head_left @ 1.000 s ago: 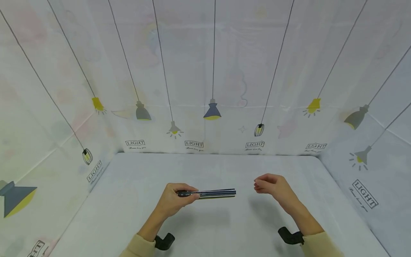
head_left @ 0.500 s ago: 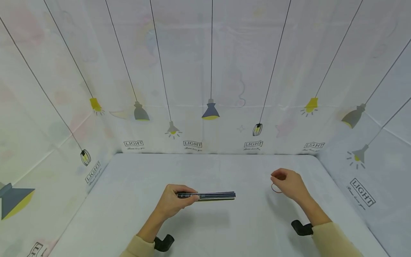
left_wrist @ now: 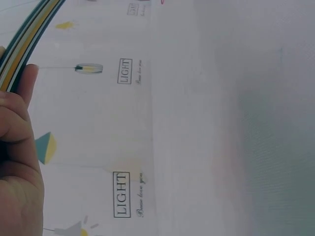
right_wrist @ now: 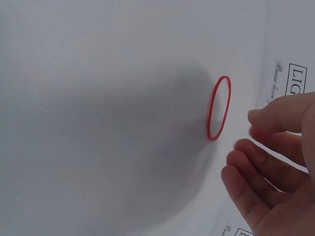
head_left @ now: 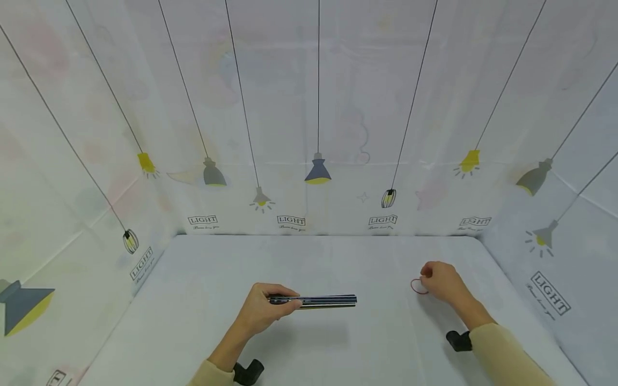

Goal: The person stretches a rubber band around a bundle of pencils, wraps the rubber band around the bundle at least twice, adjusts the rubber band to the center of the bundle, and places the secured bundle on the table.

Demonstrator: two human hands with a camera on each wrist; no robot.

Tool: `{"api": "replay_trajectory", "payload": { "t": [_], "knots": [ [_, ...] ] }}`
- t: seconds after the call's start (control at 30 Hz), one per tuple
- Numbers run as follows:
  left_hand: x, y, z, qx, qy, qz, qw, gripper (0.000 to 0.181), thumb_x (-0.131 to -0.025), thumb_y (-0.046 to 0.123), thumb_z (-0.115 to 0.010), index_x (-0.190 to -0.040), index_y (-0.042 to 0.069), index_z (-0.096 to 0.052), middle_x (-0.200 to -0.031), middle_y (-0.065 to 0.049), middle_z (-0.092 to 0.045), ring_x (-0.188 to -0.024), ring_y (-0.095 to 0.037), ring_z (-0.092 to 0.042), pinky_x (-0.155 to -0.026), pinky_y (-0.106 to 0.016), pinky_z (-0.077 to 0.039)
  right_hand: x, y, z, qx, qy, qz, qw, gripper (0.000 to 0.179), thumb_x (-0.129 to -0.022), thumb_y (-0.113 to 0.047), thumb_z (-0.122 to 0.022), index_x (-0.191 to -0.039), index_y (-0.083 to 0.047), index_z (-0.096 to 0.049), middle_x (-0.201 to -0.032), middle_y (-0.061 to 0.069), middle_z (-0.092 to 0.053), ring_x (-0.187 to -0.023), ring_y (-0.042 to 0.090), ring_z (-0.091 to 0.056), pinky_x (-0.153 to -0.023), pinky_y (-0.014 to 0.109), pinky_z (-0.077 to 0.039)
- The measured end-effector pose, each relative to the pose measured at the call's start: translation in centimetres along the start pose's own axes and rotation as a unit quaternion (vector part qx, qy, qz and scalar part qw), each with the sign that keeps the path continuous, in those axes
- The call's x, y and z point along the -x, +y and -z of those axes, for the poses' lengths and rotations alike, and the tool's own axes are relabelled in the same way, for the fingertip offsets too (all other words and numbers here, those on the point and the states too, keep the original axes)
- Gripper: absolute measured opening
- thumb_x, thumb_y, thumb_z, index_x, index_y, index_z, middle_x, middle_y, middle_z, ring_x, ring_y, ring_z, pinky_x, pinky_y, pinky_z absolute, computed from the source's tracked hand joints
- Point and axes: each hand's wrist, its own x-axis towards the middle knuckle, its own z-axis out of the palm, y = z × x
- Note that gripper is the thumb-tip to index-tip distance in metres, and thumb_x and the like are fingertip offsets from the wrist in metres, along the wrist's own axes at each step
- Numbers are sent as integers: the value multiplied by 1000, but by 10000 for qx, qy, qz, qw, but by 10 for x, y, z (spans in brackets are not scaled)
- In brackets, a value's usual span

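Head: my left hand (head_left: 263, 312) grips bundled slim dark-and-white sticks (head_left: 330, 301); thin red rubber-like ring (head_left: 411, 286) at 9 o'clock of my right hand (head_left: 443, 281). Left wrist: sticks at 10 o'clock. Right wrist: right hand loose, ring just released, apparently set down.

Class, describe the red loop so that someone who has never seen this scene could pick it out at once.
Start with the white table and go to the person's right hand. Just left of its fingers in the head view is a thin red loop. Unlike the straight, striped bundle in the left hand, it is a closed ring.
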Motion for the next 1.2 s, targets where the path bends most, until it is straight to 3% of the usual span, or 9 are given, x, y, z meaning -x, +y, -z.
{"api": "replay_trajectory", "payload": {
  "t": [0.3,0.63,0.8,1.0,1.2],
  "knots": [
    [4,1,0,-57,-37,171,9998,16,-86,19,-84,-98,8,-81,-82,-6,-73,-56,-10,-53,-48,-24,-45,-15,27,-20,181,-479,-488,9975,10,-82,-5,-65,-87,3,-64,-80,11,-62,-73,26,-57,-64,40,-49],
    [4,2,-3,18,-100,229,9997,17,-87,20,-83,-98,8,-81,-86,-6,-74,-57,-10,-56,-51,-24,-48,-14,28,-24,367,-772,-665,9941,18,-82,-11,-62,-88,6,-63,-80,11,-61,-73,25,-57,-66,42,-51],
    [4,1,-4,37,-117,225,9997,16,-87,19,-83,-98,7,-81,-85,-6,-74,-55,-9,-54,-49,-24,-47,-6,21,-16,185,-674,-717,9950,21,-87,-16,-66,-86,4,-63,-79,10,-61,-71,24,-57,-62,39,-49],
    [3,1,-4,1,-64,259,9996,16,-86,19,-84,-97,8,-81,-82,-8,-73,-54,-9,-53,-48,-23,-45,-1,15,-12,-231,-526,-611,9965,10,-82,-9,-65,-85,1,-64,-74,7,-61,-67,21,-56,-58,34,-47],
    [-1,1,-6,-29,-42,181,9998,17,-86,22,-84,-97,10,-81,-83,-8,-73,-54,-10,-52,-47,-23,-43,2,16,-14,-377,-486,-621,9962,14,-79,-6,-63,-89,3,-68,-78,7,-63,-68,21,-58,-58,33,-49]
  ]
}}
